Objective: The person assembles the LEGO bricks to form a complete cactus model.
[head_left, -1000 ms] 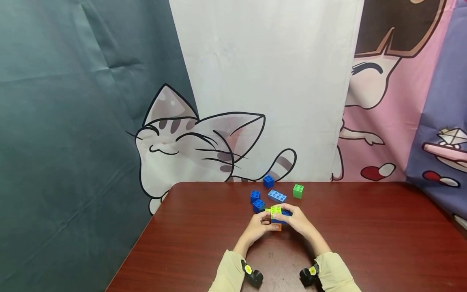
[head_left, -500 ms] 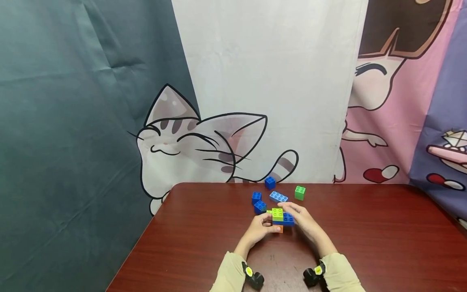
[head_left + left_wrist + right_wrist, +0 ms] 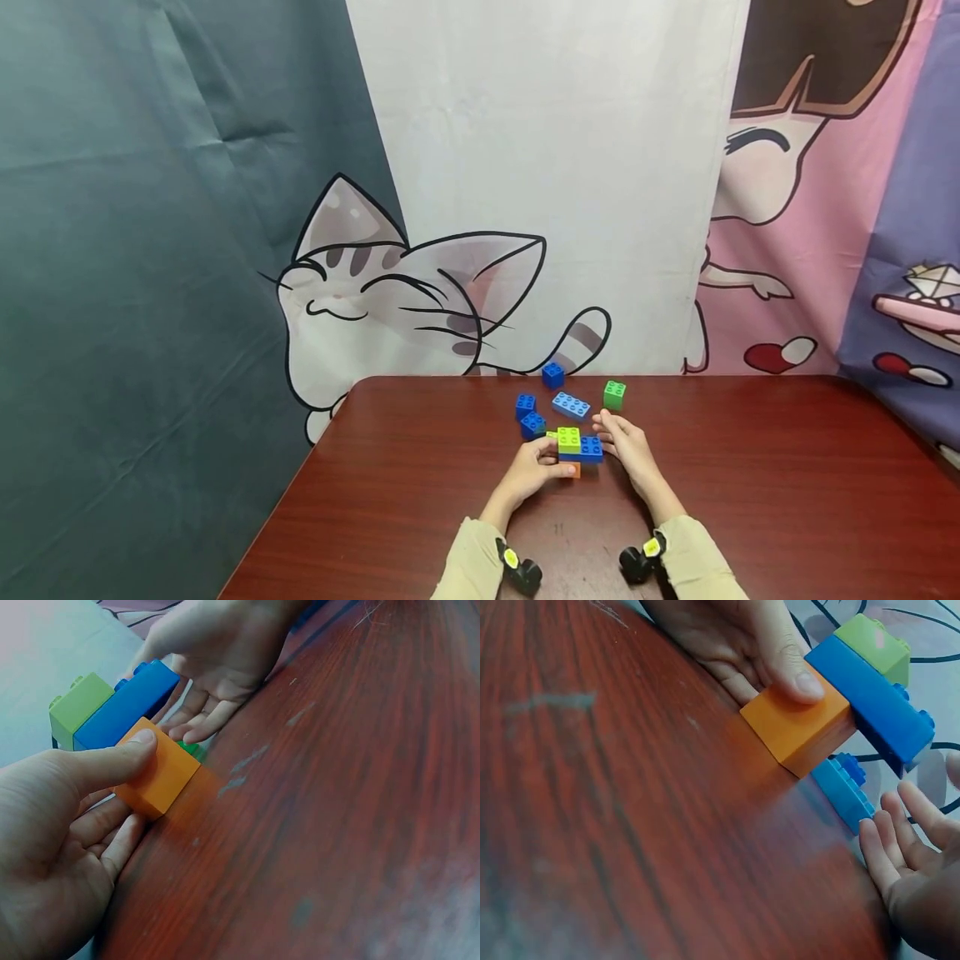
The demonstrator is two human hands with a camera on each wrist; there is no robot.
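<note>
The left grip pinches between thumb and fingers; the right grip has fingers loosely extended.

Left sleeve and right sleeve: matching pale khaki cloth, plain, long, soft creases, loose cuffs. Black wrist unit at each cuff, inner side: left unit, right unit, both stubby, rounded at end. Bright yellow badge on each, left badge, right badge, markings too small to read. Left grip, right grip: bare, ungloved fingers.
</note>
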